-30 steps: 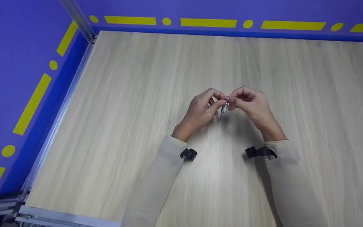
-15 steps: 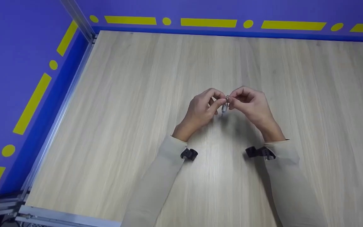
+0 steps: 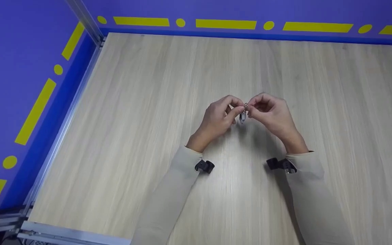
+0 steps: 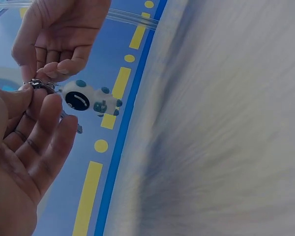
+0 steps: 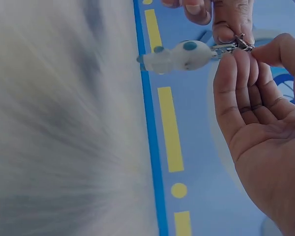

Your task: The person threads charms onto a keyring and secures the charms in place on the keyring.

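Note:
A small white figure with teal spots and a dark face (image 4: 91, 98) hangs from a metal ring and clasp (image 4: 39, 84); in the head view the figure (image 3: 243, 117) dangles between the two hands above the table. The left hand (image 3: 218, 117) pinches the ring between thumb and forefinger. From the other side the right hand (image 3: 274, 114) pinches the metal part with thumb and forefinger. In the right wrist view the figure's back (image 5: 187, 55) shows, and the ring (image 5: 243, 45) lies between the fingertips, which hide part of it. Behind the figure a slim grey piece (image 4: 79, 129) is partly visible.
A wood-grain table (image 3: 148, 102) lies under the hands. Blue panels with yellow marks (image 3: 226, 24) stand behind it and at the left, joined by a metal post (image 3: 85, 22). Black bands (image 3: 204, 166) sit on both sleeved wrists.
The hanging figure has turned slightly between the hands. Both hands keep nearly the same place and grip.

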Action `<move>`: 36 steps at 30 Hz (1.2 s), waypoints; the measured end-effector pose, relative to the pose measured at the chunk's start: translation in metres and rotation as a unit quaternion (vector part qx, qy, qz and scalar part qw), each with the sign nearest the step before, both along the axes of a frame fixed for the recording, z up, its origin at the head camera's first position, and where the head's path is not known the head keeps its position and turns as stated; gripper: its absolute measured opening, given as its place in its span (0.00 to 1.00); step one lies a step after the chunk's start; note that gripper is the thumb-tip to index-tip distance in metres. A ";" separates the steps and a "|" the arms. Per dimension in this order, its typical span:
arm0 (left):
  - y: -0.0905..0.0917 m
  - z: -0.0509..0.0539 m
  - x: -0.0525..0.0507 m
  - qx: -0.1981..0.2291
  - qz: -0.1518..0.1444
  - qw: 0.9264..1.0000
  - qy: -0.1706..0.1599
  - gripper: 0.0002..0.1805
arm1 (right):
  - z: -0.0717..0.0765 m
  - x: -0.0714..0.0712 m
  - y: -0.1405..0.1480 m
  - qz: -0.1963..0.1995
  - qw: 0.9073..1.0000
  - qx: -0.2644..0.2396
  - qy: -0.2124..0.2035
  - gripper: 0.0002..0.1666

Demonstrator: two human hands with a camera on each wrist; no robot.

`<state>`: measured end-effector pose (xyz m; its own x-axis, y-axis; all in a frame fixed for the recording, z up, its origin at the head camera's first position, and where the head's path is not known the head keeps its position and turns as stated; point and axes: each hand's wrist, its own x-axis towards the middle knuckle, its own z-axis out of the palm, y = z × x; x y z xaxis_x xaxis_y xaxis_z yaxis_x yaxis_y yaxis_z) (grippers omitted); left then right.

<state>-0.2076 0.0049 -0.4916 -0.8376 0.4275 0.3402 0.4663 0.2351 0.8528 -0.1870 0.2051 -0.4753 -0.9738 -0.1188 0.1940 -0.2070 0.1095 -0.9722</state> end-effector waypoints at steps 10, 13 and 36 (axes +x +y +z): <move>0.000 0.002 0.001 0.087 -0.033 0.995 -0.037 0.07 | -0.002 0.000 0.003 0.019 0.993 -0.102 -0.063 0.02; 0.000 0.000 0.001 0.077 -0.030 0.996 -0.035 0.07 | 0.000 0.000 0.002 0.018 0.995 -0.076 -0.056 0.03; -0.002 0.006 0.004 0.031 0.009 0.999 0.009 0.07 | 0.008 0.003 -0.001 0.005 0.999 -0.003 -0.033 0.05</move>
<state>-0.2032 0.0034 -0.4859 -0.8389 0.3898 0.3799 0.4770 0.1904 0.8580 -0.1839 0.2036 -0.4673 -0.9832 -0.1279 0.1302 -0.1435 0.1011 -0.9845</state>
